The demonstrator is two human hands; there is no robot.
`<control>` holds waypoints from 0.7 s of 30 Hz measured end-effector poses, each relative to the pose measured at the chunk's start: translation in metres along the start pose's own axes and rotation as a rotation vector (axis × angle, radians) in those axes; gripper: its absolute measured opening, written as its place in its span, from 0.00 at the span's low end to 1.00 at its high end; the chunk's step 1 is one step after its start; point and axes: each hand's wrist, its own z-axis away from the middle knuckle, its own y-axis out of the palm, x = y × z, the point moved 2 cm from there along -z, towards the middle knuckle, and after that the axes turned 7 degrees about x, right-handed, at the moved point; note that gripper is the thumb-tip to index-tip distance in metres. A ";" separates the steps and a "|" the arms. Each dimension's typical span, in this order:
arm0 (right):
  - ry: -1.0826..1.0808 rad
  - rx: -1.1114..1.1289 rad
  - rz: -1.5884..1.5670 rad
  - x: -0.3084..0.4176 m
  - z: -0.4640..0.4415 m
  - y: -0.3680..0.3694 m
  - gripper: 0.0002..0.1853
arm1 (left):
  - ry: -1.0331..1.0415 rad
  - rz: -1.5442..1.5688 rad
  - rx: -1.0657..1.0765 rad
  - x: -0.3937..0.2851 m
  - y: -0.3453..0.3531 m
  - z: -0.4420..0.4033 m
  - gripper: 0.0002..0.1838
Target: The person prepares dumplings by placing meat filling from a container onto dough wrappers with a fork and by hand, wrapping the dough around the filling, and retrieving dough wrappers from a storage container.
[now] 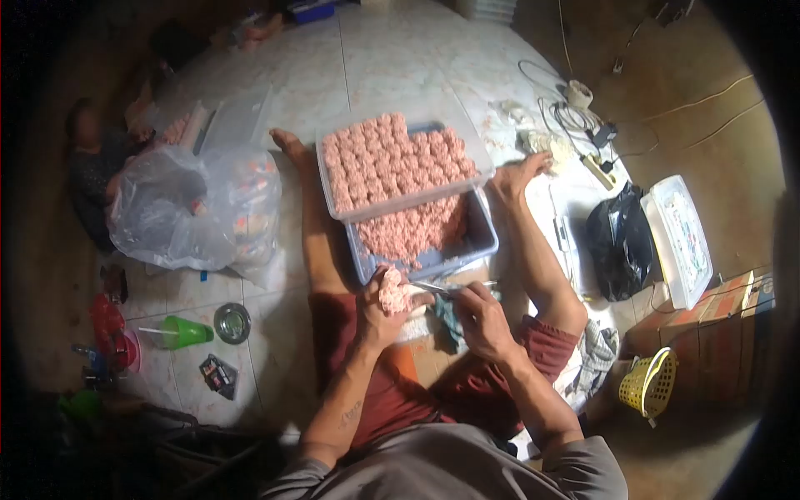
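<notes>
My left hand (380, 315) is closed around a lump of pink minced paste (393, 292), held above my lap. In my right hand (483, 317) is a thin metal utensil (437, 288), its tip reaching to the lump. Just beyond my hands stands a blue-grey tub (482, 232) with loose pink paste (404, 236) inside. A clear plastic tray (471, 133) rests over the tub's far part, holding rows of pink balls (367, 162); a gap shows in its far rows.
Large clear bags (162, 208) lie at left, near another person (87, 167). A green cup (187, 332) and a glass ashtray (232, 322) stand at lower left. At right are a black bag (621, 242), a white-lidded box (679, 242), a yellow basket (647, 383) and cables (567, 117).
</notes>
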 end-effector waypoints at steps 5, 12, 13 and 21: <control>0.419 0.085 -0.702 -0.038 0.023 0.020 0.10 | 0.034 0.010 -0.001 -0.014 -0.018 -0.009 0.24; 0.129 0.085 -0.451 -0.005 0.018 0.049 0.09 | -0.035 0.221 0.276 0.005 0.004 0.000 0.23; 0.127 0.076 -0.443 0.002 0.012 0.036 0.09 | -0.025 0.227 0.278 0.006 0.006 -0.004 0.23; 0.301 0.097 -0.790 -0.018 0.028 0.027 0.10 | -0.212 0.542 0.091 -0.005 -0.024 -0.007 0.23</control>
